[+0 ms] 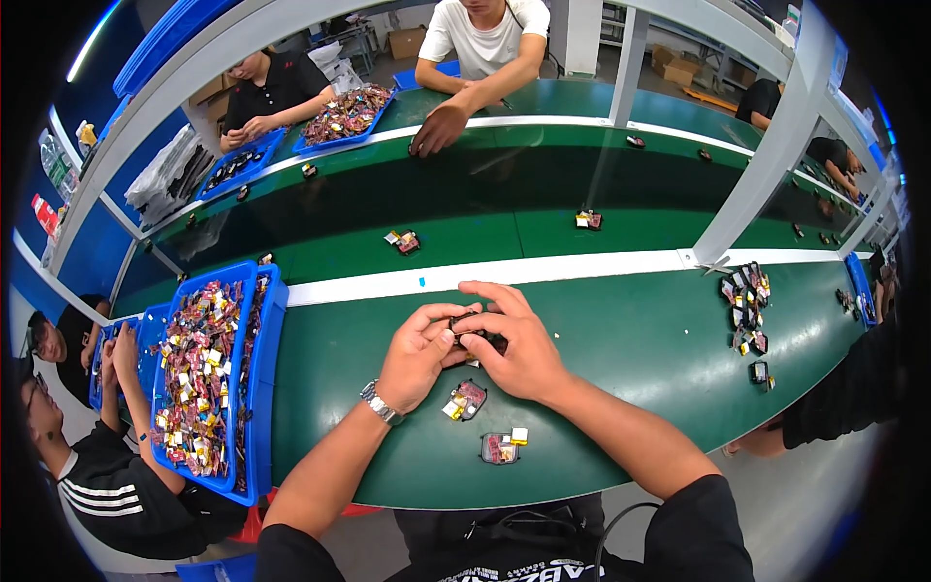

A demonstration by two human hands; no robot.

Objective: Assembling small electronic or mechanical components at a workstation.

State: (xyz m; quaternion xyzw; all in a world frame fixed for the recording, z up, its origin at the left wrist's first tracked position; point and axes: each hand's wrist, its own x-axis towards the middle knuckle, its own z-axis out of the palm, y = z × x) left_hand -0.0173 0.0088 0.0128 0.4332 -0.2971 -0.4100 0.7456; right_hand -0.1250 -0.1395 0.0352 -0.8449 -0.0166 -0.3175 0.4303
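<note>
- Left hand (pixel 419 351) and right hand (pixel 519 344) meet over the green table (pixel 630 339), fingers curled in, both gripping 1 small dark part (pixel 477 330) between the fingertips.
- Part sits mid-table, just on the near side of the white stripe (pixel 543 272); mostly covered by fingers, detail not readable.
- Left wrist carries a metal watch (pixel 381 403).
- 2 more small parts lie loose on the table just below the hands: 1 with red and yellow bits (pixel 465 400) near the left wrist, 1 dark-framed one (pixel 501 446) closer to the table edge. Neither touches a hand.
- Blue tray (pixel 264 388) to the left, packed with red/yellow pieces.
- Cluster of similar parts (pixel 745 308) well off to the right.
- 2 single parts (pixel 403 241) (pixel 588 219) ride on the dark green conveyor belt (pixel 485 194) beyond the stripe.
- Other people work across the belt and at the left; a person's hand (pixel 438 128) rests on the far side.
</note>
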